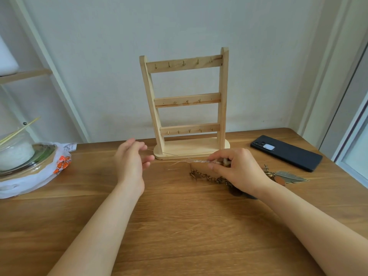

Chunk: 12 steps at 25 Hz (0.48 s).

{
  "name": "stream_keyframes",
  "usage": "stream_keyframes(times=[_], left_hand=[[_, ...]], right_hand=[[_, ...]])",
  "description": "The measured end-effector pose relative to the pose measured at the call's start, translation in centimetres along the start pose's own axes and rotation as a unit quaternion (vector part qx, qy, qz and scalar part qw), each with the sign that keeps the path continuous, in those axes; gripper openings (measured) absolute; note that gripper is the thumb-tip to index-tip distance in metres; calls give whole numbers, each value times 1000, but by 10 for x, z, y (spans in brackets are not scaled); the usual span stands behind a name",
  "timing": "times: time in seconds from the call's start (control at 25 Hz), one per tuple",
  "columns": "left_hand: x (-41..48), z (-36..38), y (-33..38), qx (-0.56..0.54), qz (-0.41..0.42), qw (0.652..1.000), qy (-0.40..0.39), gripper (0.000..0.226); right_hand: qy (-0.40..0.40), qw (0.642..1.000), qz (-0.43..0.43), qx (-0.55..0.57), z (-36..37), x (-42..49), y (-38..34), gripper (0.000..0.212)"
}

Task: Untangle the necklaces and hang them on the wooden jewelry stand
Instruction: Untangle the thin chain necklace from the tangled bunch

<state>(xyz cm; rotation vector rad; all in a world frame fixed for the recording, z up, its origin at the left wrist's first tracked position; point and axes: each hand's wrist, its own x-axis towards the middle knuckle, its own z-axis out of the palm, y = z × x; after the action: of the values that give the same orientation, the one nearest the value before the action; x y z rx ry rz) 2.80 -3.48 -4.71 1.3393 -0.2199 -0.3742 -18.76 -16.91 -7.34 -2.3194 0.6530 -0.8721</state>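
A wooden jewelry stand with three hook bars stands upright at the back of the table, its hooks bare. Thin silvery necklace chains stretch in a twisted strand just in front of its base. My right hand pinches the strand's right end together with a small pale pendant. My left hand is raised at the left, fingers loosely curled, a fine chain running to its fingertips. A dark bronze chain necklace lies on the table under my right hand, its feather pendant showing at the right.
A black phone lies at the back right of the wooden table. At the left edge sits a glass bowl on a white and orange plastic bag. A wall rises close behind the stand.
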Motion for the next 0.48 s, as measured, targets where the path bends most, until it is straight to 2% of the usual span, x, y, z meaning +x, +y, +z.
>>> stream_keyframes(times=[0.08, 0.16, 0.24, 0.28, 0.36, 0.44, 0.48], left_hand=[[0, -1, 1, 41, 14, 999, 29, 12], [0, -4, -2, 79, 47, 992, 82, 22], [-4, -4, -4, 113, 145, 979, 89, 36], [-7, -3, -5, 129, 215, 967, 51, 37], [-13, 1, -6, 185, 328, 922, -95, 27], [-26, 8, -10, 263, 346, 859, -270, 19], [-32, 11, -14, 291, 330, 835, -330, 16]], right_hand=[[4, 1000, 1, 15, 0, 1, -1, 14], [4, 999, 10, 32, -1, 1, -1, 13], [-4, 998, 18, 56, -1, 0, -3, 12], [-12, 997, 23, 75, -2, -1, -5, 12], [-26, 992, 36, 119, -2, -1, -9, 11], [-27, 985, 58, 157, 0, 0, -10, 8], [-27, 983, 65, 169, 0, 0, -11, 8]])
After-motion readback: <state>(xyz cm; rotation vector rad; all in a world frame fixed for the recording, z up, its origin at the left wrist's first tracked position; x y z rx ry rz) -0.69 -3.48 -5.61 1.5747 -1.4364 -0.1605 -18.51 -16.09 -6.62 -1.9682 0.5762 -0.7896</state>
